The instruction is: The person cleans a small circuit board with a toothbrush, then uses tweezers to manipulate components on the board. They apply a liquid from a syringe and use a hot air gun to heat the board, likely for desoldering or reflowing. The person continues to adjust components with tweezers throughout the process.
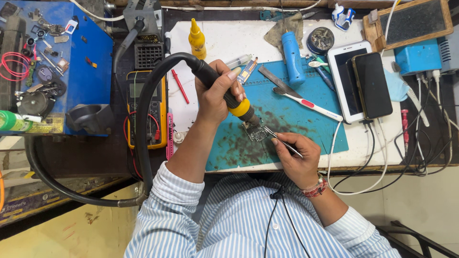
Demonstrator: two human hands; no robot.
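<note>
My left hand (216,93) grips a black hot-air wand with a yellow collar (237,107), its nozzle pointing down at a small circuit board (256,132) on the stained blue work mat (296,119). The wand's thick black hose (143,110) loops away to the left. My right hand (295,154) holds metal tweezers (282,141) whose tips touch the board's right edge. Both sleeves are blue-and-white striped, and a beaded band sits on the right wrist.
A yellow multimeter (146,107) lies left of the mat. A toothbrush (308,102), blue tool (292,57), yellow bottle (196,40), white tablet (346,79) with a black phone (372,85) on it, blue parts tray (76,71) and cables surround the mat.
</note>
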